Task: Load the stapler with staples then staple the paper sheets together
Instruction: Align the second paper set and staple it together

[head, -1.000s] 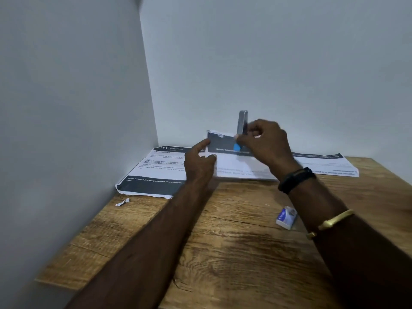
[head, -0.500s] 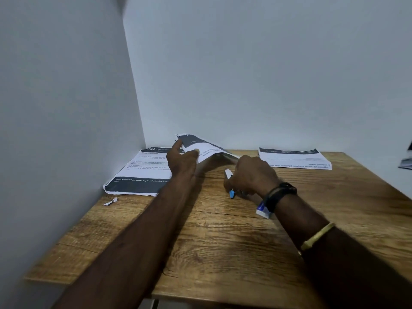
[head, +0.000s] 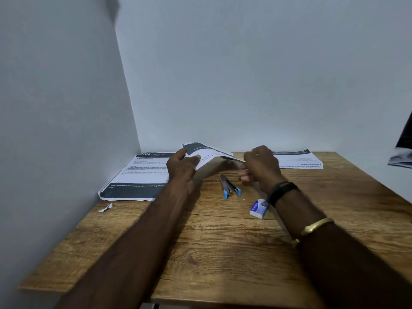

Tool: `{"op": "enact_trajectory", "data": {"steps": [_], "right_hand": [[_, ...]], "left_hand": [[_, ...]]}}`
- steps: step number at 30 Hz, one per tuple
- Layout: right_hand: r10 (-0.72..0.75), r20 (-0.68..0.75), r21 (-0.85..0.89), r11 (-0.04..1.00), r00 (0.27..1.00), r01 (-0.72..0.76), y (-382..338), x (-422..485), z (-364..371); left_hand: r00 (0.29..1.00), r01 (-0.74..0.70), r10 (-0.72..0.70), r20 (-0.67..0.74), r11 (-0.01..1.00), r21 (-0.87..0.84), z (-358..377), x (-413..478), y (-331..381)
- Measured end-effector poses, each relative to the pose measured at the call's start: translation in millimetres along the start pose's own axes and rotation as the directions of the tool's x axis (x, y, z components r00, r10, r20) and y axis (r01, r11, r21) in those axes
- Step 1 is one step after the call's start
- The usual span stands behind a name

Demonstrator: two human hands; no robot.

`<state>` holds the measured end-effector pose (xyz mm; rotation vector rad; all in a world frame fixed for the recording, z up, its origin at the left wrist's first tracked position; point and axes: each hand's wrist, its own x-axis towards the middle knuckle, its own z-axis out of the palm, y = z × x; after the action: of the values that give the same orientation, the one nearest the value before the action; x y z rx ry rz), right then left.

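Stapler (head: 229, 188) lies on the counter (head: 223, 241) at mid-frame, its blue end toward me, below the gap between my two hands and touched by neither. My left hand (head: 181, 167), left of centre, pinches the paper sheets (head: 209, 153) with its thumb on top, holding them raised like a tent. My right hand (head: 259, 167) is blurred, fingers curled at the sheets' right edge; I cannot tell whether it grips them. A staple box (head: 258, 208) sits at lower right, beside my right wrist.

stapler (head: 229, 187) left of staple box (head: 258, 208)
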<state>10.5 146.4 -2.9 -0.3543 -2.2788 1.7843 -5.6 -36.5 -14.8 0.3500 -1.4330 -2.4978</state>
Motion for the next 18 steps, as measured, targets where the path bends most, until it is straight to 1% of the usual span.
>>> {"op": "enact_trajectory", "data": {"steps": [1,3,5,7,8,12,15,18], "right_hand": [[0.045,-0.006,0.103,0.994,0.999,-0.044,0,2,-3],[0.091,-0.035,0.231,0.97,0.995,-0.08,3,5,-9],[0.072,-0.121,0.273,0.961,0.99,-0.036,7,8,-17],[-0.004,-0.208,0.236,0.97,0.978,0.054,9,12,-26],[-0.045,-0.244,0.22,0.97,0.969,0.1,8,14,-32],[-0.204,-0.396,0.133,0.952,0.895,0.276,3,27,-58],[-0.241,-0.472,0.056,0.952,0.848,0.302,9,41,-79],[-0.216,-0.498,0.027,0.964,0.84,0.265,21,56,-101]], "left_hand": [[1.0,0.019,-0.019,0.008,1.0,0.005,1,-3,0],[0.999,0.036,-0.036,0.022,0.999,0.029,3,-5,-1],[0.998,0.037,-0.039,0.039,0.997,0.065,5,-5,-4],[0.998,0.005,-0.013,0.06,0.992,0.127,8,-5,-8],[0.998,-0.033,0.022,0.066,0.985,0.171,11,-4,-10],[0.981,-0.19,0.167,0.1,0.935,0.3,38,-6,-17],[0.961,-0.274,0.229,0.158,0.87,0.41,73,-8,-25],[0.94,-0.328,0.218,0.264,0.793,0.513,103,-8,-39]]}}
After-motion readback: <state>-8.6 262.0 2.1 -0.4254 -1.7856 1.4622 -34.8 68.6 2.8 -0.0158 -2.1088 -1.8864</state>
